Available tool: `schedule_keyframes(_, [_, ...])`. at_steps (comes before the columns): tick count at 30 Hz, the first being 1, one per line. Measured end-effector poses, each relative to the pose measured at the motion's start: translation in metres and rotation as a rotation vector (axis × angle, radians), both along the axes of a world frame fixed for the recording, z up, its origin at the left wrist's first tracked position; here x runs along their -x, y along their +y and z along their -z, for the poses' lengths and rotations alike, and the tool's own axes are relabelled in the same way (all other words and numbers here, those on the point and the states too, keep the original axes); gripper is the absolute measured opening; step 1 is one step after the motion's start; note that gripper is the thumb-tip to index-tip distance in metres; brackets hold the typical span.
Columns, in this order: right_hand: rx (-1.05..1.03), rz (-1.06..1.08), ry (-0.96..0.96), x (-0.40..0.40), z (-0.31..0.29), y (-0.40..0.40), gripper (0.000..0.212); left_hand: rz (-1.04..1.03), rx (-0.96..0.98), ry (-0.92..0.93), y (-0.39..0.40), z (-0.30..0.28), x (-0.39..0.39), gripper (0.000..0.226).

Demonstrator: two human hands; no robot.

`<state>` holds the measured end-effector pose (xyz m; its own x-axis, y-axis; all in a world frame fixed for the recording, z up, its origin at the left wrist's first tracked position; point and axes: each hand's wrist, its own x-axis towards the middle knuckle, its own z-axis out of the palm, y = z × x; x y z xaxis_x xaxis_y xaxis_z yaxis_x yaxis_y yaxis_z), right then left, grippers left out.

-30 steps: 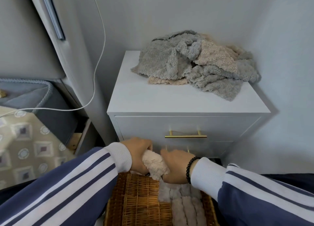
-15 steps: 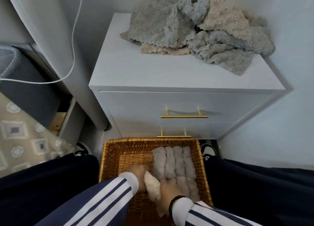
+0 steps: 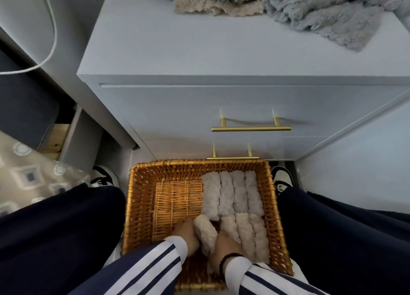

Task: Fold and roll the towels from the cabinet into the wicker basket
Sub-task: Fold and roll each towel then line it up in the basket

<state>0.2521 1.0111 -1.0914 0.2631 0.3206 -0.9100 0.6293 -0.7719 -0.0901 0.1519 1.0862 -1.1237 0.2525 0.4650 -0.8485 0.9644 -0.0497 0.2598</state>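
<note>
Left hand [image 3: 186, 232] and right hand [image 3: 226, 242] are gripping one beige rolled towel [image 3: 205, 233] between them, holding it tilted inside the wicker basket [image 3: 137, 206], just beside the near row of rolled towels [image 3: 246, 230]. A far row of rolls [image 3: 233, 192] is lying behind it. Loose towels [image 3: 310, 12] are lying heaped on the white cabinet [image 3: 199, 50] beyond the basket.

Soft, even daylight, cool in tone, no glare anywhere. The cabinet [image 3: 221, 57] top is brightest; its front falls into mild shade. Deep shadow fills the gap at left. Wide-angle bending curves the cabinet's edges outward. The basket [image 3: 142, 206] near rim and the sleeves [image 3: 155, 266] smear slightly; the towels [image 3: 310, 8] up top look soft.
</note>
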Motion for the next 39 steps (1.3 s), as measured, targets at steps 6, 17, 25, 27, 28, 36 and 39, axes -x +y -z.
schedule_keyframes(6, [-0.014, 0.090, -0.039, 0.000, 0.008, 0.000, 0.055, -0.250, 0.074, -0.056, -0.003, 0.006, -0.012, 0.028])
schedule_keyframes(17, [-0.061, 0.001, -0.091, 0.013, 0.013, -0.010, 0.064, -0.330, 0.259, -0.234, -0.006, 0.032, -0.030, 0.049])
schedule_keyframes(25, [-0.188, -0.263, -0.160, -0.014, 0.005, -0.002, 0.035, -0.218, 0.240, -0.296, 0.000, 0.031, -0.028, 0.038])
schedule_keyframes(27, [-0.346, -0.414, -0.302, -0.015, 0.002, 0.000, 0.040, -0.185, 0.243, -0.298, 0.008, 0.030, -0.026, 0.029])
schedule_keyframes(28, [-0.428, -0.528, -0.345, -0.013, 0.004, 0.000, 0.041, -0.162, 0.245, -0.294, 0.014, 0.029, -0.026, 0.025])
schedule_keyframes(36, [-0.379, -1.360, -0.205, 0.007, 0.024, 0.005, 0.046, -0.583, 0.273, -0.456, 0.071, -0.006, -0.047, 0.040])
schedule_keyframes(39, [-0.226, -1.481, -0.121, 0.004, 0.023, 0.015, 0.045, -0.582, 0.363, -0.461, 0.082, -0.008, -0.056, 0.044])
